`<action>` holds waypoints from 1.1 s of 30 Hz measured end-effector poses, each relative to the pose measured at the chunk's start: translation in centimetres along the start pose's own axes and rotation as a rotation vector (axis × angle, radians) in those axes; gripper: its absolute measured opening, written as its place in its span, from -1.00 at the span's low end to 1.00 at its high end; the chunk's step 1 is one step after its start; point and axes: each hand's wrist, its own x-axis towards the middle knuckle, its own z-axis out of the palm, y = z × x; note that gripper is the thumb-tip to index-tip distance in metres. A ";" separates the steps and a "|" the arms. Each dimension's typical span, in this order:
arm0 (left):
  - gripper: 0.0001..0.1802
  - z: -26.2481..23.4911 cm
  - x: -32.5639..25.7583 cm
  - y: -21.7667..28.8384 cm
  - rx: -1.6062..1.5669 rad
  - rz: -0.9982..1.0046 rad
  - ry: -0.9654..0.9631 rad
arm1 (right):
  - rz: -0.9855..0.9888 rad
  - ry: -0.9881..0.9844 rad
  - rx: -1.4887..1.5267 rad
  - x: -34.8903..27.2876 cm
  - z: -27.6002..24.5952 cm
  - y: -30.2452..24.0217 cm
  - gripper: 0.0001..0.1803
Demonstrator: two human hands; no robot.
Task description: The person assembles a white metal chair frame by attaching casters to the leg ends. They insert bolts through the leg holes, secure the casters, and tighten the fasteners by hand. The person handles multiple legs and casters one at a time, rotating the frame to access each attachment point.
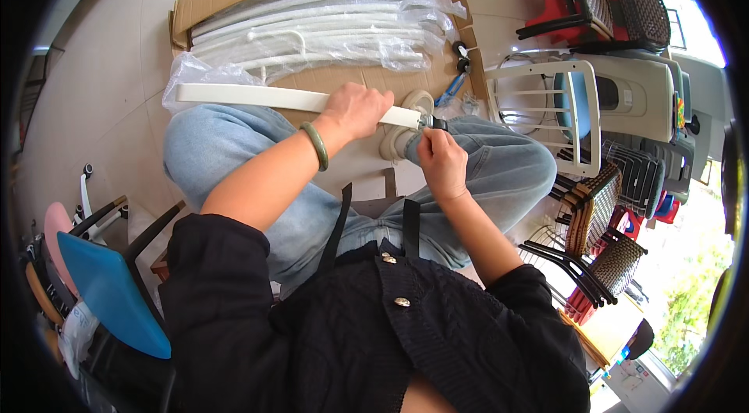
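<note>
Both hands point(359, 110) grip white bar point(257, 96).

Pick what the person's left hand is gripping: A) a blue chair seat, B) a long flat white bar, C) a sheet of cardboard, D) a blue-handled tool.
B: the left hand is closed around the long flat white bar lying across the knees, while the right hand works at the bar's end.

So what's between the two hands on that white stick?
In the head view, only a short bare stretch of the flat white bar separates the left hand from the right hand at its dark end fitting.
</note>
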 end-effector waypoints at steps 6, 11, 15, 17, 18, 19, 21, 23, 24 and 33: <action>-0.71 0.0 0.1 0.1 0.002 0.004 0.012 | 0.140 -0.139 0.173 0.6 -2.0 -0.3 -0.79; -0.70 -0.3 0.1 0.1 -0.008 0.000 -0.021 | 0.072 -0.081 0.093 -0.1 -1.9 0.0 -0.74; -0.69 -0.3 -0.1 0.0 -0.006 0.005 -0.020 | 0.035 -0.029 0.092 0.7 -2.0 -0.3 -0.74; -0.69 -0.3 -0.1 0.0 -0.001 0.005 -0.025 | 0.025 -0.014 0.102 0.8 -1.7 -0.4 -0.73; -0.69 -0.3 -0.1 0.0 0.001 0.007 -0.021 | 0.025 -0.018 0.081 0.7 -1.6 -0.4 -0.73; -0.69 -0.2 -0.1 0.0 0.003 0.009 -0.016 | 0.025 -0.022 0.060 0.6 -1.4 -0.6 -0.72; -0.70 -0.1 -0.1 0.0 -0.001 0.011 -0.006 | 0.026 -0.035 0.012 0.3 -1.0 -0.7 -0.71; -0.70 0.1 -0.1 0.0 -0.011 0.011 0.005 | 0.027 -0.054 -0.042 -0.2 -0.4 -0.6 -0.68; -0.70 0.0 -0.1 0.0 -0.010 0.009 -0.001 | 0.014 -0.055 -0.063 -0.4 -0.1 -0.5 -0.65; -0.72 -0.1 -0.2 0.1 -0.011 0.008 -0.018 | 0.055 -0.103 -0.135 -0.4 0.0 -0.8 -0.59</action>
